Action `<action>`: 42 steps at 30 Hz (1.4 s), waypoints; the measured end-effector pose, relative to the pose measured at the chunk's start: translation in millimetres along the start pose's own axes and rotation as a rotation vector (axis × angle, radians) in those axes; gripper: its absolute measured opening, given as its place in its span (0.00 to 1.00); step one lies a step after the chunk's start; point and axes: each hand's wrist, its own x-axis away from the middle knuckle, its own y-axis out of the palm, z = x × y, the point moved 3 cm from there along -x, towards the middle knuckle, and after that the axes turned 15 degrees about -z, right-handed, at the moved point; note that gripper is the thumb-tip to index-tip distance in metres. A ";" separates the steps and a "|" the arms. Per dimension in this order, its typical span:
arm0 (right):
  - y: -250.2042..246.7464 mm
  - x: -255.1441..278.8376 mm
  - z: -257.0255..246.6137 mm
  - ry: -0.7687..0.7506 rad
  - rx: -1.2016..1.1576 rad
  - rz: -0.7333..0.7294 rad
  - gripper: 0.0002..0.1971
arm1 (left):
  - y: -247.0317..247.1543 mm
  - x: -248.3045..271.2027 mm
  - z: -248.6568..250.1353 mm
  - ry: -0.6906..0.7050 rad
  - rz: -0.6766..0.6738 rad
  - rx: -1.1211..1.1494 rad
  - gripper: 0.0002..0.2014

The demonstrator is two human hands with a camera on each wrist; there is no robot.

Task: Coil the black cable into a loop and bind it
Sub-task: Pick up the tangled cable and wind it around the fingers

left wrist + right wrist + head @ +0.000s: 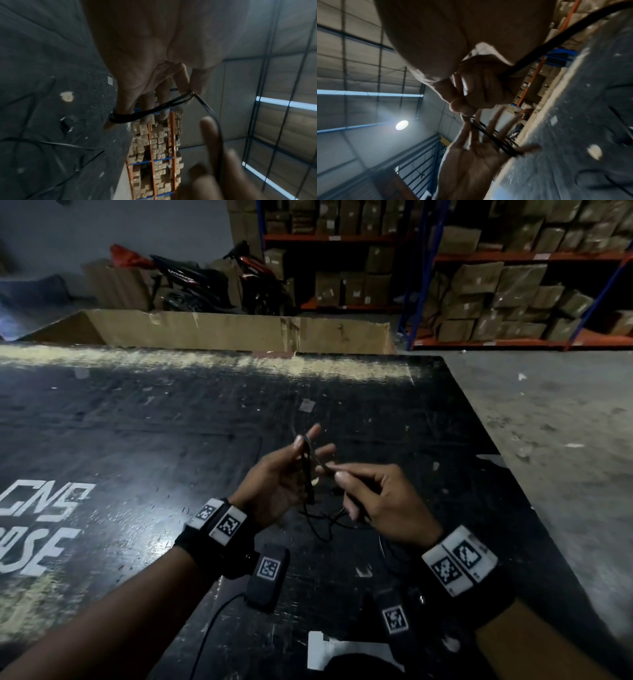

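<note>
The thin black cable [307,470] is wound in several turns over my left hand [308,446], running from the thumb across the straight, spread fingers. In the left wrist view the cable [150,111] lies as a flat bundle over the fingers [145,102]. My right hand [337,470] pinches the free strand between thumb and forefinger, close against the left fingertips. The right wrist view has the right hand [471,94] gripping the strand above the left hand [471,155], which carries the loops of cable [489,135]. The slack of the cable lies on the table beneath both hands.
I work over a scuffed black table [171,422] with white lettering at the left. A white paper piece [329,648] lies near the front edge. Behind stand a long cardboard box [222,332], a motorbike [205,282] and shelves of cartons [496,285]. Concrete floor [565,422] lies right.
</note>
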 end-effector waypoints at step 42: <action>-0.9 9.5 6.5 -0.015 -0.014 0.108 0.11 | 1.1 -4.5 -2.2 -0.005 0.008 -0.093 0.18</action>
